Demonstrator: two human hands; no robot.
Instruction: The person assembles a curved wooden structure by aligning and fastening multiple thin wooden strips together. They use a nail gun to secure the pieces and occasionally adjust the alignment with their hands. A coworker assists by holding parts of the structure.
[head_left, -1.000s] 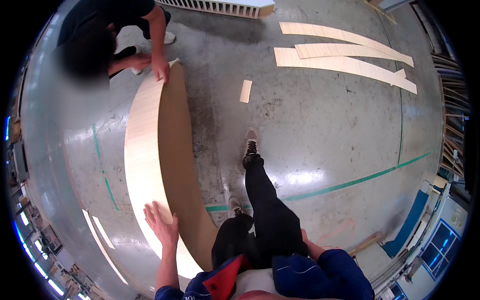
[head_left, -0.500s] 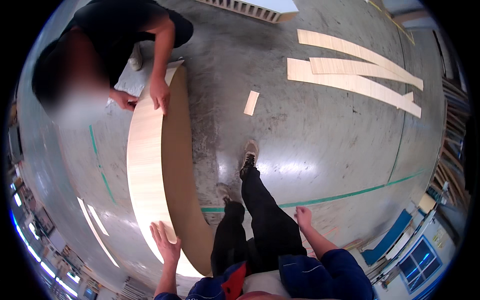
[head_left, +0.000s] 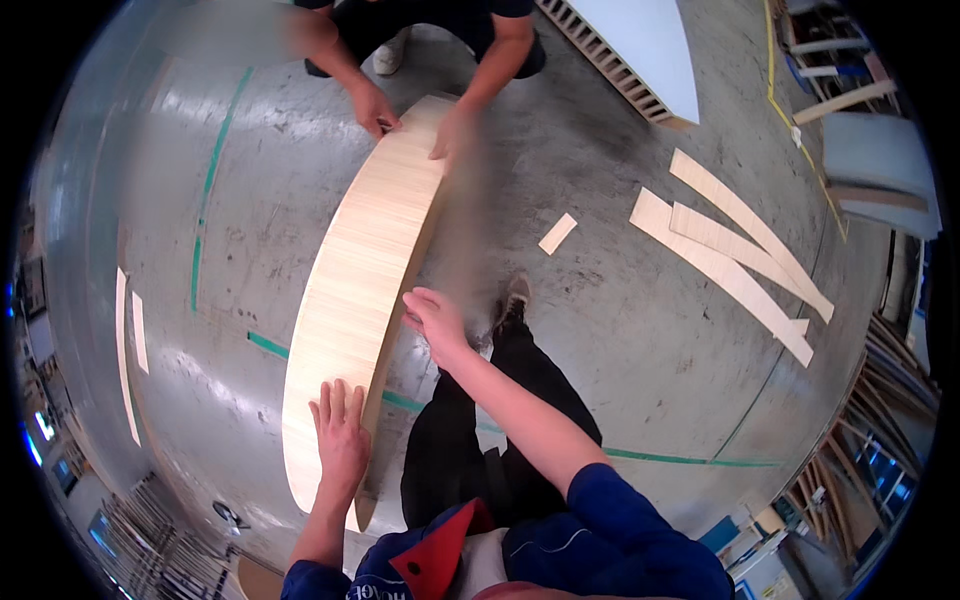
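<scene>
A long curved wooden piece [head_left: 350, 270] with a pale wood-grain face stretches across the floor from near me toward a crouching co-worker. My left hand [head_left: 343, 445] lies flat on the face at its near end, fingers spread. Beside the piece's right edge, about midway along, is my right hand [head_left: 437, 322], its fingers loosely bent and apart; whether they touch the edge I cannot tell. At the far end, the co-worker's one hand [head_left: 375, 110] is at the left edge and the other hand [head_left: 452, 137] at the right.
Several pale curved strips [head_left: 720, 260] lie overlapping on the concrete at the right. A small wooden offcut [head_left: 558, 234] sits nearer. A white-topped panel with a slatted edge [head_left: 650, 50] is at the far right; thin strips [head_left: 128, 350] lie at the left.
My right hand has come from my right side over to the piece's edge. The view has turned, and my left hand stays flat on the face.
</scene>
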